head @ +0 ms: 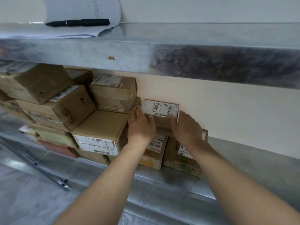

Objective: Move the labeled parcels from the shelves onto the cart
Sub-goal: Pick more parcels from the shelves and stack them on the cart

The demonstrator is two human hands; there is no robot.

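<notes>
- The lower shelf, a dull grey metal deck, is holding brown cardboard boxes; the small parcel is sitting on top of two larger boxes against the pale wall.
- Just left of the small parcel, a stack of cartons is crowding the shelf, several tilted and most bearing white barcode labels.
- The left hand is gripping the small parcel's left end, its fingers lying close together along that side and its thumb pressing the front face.
- The right hand is clasping the right end in the same way, fingers closed on the corner and thumb on the front, so the parcel is sitting clamped between both hands.
- The small parcel is showing a squat rectangular shape, matte brown board, with a white label carrying a barcode and black handwriting on top.
- Above the small parcel, the upper shelf of mottled galvanised metal is carrying curled white paper with a black pen lying on it.
</notes>
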